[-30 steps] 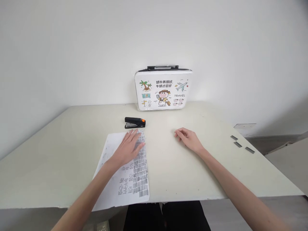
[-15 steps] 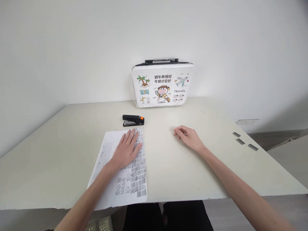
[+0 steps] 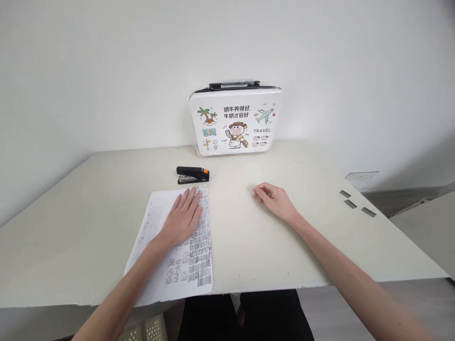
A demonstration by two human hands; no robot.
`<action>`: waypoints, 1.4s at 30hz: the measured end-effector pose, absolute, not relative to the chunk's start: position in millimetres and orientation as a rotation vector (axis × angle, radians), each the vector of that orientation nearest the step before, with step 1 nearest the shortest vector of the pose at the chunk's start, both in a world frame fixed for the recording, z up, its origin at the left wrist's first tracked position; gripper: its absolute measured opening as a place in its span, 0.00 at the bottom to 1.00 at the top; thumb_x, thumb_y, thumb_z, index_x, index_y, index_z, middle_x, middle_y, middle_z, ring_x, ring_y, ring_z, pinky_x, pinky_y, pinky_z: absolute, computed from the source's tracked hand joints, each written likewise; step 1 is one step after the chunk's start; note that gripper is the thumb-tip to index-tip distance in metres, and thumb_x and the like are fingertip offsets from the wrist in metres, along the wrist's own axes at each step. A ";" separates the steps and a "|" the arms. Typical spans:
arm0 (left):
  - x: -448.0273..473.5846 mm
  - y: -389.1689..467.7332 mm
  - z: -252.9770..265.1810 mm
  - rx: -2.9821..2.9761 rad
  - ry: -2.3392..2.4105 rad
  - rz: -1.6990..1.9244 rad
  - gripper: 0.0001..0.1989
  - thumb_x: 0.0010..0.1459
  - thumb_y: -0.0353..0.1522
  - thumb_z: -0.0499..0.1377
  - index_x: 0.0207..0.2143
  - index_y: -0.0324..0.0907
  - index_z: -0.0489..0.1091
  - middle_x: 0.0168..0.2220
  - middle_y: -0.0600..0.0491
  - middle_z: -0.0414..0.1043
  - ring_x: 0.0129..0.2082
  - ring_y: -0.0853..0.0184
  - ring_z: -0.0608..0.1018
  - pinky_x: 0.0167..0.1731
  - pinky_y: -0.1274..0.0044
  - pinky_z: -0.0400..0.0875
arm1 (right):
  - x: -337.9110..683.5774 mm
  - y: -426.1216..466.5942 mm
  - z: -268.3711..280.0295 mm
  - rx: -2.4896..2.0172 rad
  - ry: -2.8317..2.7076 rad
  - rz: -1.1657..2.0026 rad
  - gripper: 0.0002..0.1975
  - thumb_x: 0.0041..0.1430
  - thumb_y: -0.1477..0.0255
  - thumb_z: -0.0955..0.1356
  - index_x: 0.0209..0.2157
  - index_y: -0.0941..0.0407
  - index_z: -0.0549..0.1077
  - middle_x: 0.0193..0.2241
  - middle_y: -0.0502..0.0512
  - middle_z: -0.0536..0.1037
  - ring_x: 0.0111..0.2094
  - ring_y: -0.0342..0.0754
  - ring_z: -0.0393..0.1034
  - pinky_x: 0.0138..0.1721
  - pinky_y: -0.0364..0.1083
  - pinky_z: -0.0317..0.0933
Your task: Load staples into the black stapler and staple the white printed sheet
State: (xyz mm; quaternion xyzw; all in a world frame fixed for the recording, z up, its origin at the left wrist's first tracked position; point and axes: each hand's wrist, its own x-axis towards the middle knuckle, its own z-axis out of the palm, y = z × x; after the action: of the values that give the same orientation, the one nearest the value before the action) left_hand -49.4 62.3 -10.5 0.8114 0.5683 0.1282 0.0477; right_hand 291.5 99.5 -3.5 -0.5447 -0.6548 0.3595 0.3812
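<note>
My left hand (image 3: 182,218) lies flat on printed paper sheets (image 3: 177,272), fingers slightly spread toward the far edge. Rows of barcode-like stripes run down the right side of the paper, and small text blocks sit beside them. Just beyond my fingertips is a black stapler (image 3: 193,174) with an orange patch, lying on its base apart from the paper. To the right, my right hand (image 3: 273,199) rests on the table with its fingers loosely curled in and the thumb against them. Nothing shows in that hand.
A white cartoon-printed case (image 3: 236,125) with a black handle stands against the wall at the back of the pale table (image 3: 245,251). Three strips of staples (image 3: 350,204) lie near the right edge. Below the front edge is a perforated plastic item (image 3: 154,329).
The whole view has shifted slightly, so everything appears a little further left and higher. Both hands keep their places relative to the paper and table.
</note>
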 end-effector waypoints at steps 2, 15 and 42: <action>-49.6 62.3 -9.8 2.483 1.729 0.378 0.30 0.75 0.43 0.42 0.75 0.46 0.50 0.77 0.50 0.45 0.76 0.55 0.47 0.73 0.55 0.41 | 291.7 99.2 -3.5 -1.384 -1.672 0.914 0.16 0.66 0.56 0.64 0.37 0.52 0.76 0.35 0.55 0.84 0.30 0.47 0.74 0.35 0.47 0.65; -48.1 60.4 -4.6 2.444 1.723 0.348 0.31 0.75 0.42 0.39 0.74 0.43 0.51 0.77 0.48 0.45 0.76 0.57 0.47 0.74 0.57 0.40 | 292.9 101.2 -7.2 -1.374 -1.672 0.916 0.16 0.67 0.56 0.64 0.38 0.52 0.76 0.35 0.55 0.84 0.30 0.48 0.75 0.36 0.47 0.66; -39.6 150.7 96.2 2.556 1.881 0.343 0.18 0.66 0.46 0.57 0.53 0.48 0.73 0.53 0.53 0.80 0.46 0.56 0.81 0.41 0.71 0.68 | 293.4 116.6 -14.8 -1.220 -1.518 1.022 0.13 0.65 0.59 0.66 0.36 0.52 0.77 0.34 0.52 0.83 0.27 0.46 0.73 0.34 0.47 0.64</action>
State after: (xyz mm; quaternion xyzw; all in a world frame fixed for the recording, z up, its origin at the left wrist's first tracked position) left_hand -39.6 150.7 96.2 0.8006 0.5890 0.1073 -0.0252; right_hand 293.4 116.6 -14.8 -0.4942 -0.6150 0.4141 0.4540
